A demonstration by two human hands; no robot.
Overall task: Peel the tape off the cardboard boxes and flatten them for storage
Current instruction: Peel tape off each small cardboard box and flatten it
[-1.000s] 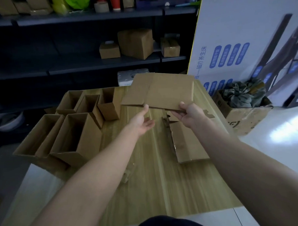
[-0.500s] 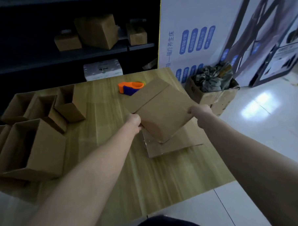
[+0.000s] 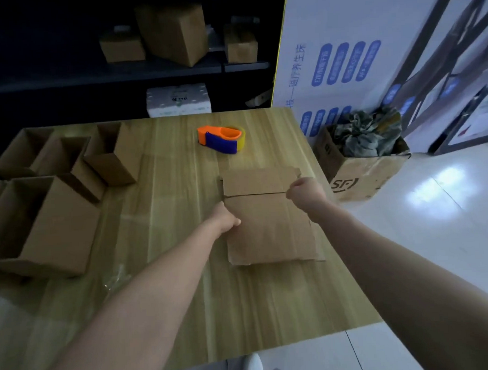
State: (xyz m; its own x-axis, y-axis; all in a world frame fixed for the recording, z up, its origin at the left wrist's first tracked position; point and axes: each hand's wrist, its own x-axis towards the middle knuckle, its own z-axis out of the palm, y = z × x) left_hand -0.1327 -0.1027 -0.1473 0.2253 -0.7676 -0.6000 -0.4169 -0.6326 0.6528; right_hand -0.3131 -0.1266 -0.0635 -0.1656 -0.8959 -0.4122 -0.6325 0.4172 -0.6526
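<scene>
A flattened cardboard box (image 3: 269, 225) lies flat on the right part of the wooden table (image 3: 180, 299), on top of another flattened piece whose edge shows beneath it. My left hand (image 3: 227, 219) grips its left edge. My right hand (image 3: 304, 192) is closed on its right edge near the flap crease. Several open, unflattened cardboard boxes (image 3: 46, 221) stand along the table's left side, with a smaller one (image 3: 111, 159) further back. A crumpled piece of clear tape (image 3: 115, 280) lies on the table near my left forearm.
An orange and blue tape dispenser (image 3: 221, 139) sits at the back middle of the table. A cardboard box with crumpled cloth (image 3: 362, 163) stands on the floor to the right. A large white printed board (image 3: 385, 52) leans behind it. Dark shelves hold more boxes (image 3: 174, 34).
The flattened box was held up in the air, then came down and now lies flat on the pile at the table's right. Both hands stayed on its edges.
</scene>
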